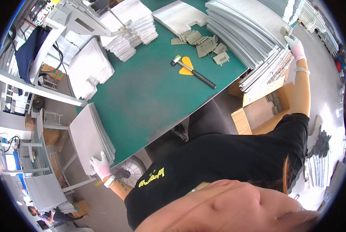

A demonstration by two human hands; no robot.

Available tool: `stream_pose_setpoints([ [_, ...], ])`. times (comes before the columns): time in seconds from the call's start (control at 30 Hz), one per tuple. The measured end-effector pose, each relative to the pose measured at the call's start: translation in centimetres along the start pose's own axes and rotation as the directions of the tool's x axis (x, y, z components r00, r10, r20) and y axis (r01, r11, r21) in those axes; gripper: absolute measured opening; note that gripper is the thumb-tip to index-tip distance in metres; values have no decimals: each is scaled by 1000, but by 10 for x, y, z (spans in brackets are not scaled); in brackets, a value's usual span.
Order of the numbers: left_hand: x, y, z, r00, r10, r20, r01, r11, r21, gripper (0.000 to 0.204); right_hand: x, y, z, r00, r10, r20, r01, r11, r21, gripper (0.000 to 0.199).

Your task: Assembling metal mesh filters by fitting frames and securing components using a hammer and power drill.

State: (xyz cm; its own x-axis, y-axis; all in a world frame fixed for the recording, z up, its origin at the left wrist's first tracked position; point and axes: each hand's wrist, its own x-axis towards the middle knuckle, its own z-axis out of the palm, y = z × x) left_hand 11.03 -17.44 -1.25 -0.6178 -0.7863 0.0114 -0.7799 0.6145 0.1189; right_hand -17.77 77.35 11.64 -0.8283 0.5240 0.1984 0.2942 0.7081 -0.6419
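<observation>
Both of my hands wear white-and-pink gloves. My left hand (pixel 100 165) lies with spread fingers on the near edge of a stack of thin white panels (pixel 88 133) at the table's left front corner. Far out to the right, my right hand (pixel 295 47) closes at the corner of the top grey-white panel (pixel 254 17) of a tall stack. A small beige plastic part (pixel 284 31) sits at that corner, against my fingertips. A hammer (pixel 196 72) with a black grip lies mid-table, across a yellow spatula-shaped piece (pixel 187 66).
More beige plastic parts (pixel 207 46) lie behind the hammer on the green tabletop (pixel 142 96). White sheet stacks (pixel 90 63) line the left and back, under a grey machine (pixel 78 19). An open cardboard box (pixel 258 112) and a floor fan (pixel 128 172) stand below the table.
</observation>
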Motion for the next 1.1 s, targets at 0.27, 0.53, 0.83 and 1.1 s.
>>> stream_pose_setpoints([
  [0.27, -14, 38, -41, 985, -124, 118, 100, 976, 192, 99, -33, -21, 24, 1000, 27, -4, -24, 951, 307, 74],
  [0.53, 2, 5, -102, 971, -28, 238, 204, 621, -757, 65, -28, -7, 31, 967, -178, -180, 159, 981, -115, 64],
  [0.83, -111, 122, -109, 874, 381, -302, -486, 683, -545, 55, -231, -153, 121, 788, -585, -189, 608, 788, 97, 39],
  [1.1, -137, 237, -28, 459, 791, 405, -759, 586, -284, 65, -340, -264, 330, 145, -877, 459, 850, 348, 396, 48],
])
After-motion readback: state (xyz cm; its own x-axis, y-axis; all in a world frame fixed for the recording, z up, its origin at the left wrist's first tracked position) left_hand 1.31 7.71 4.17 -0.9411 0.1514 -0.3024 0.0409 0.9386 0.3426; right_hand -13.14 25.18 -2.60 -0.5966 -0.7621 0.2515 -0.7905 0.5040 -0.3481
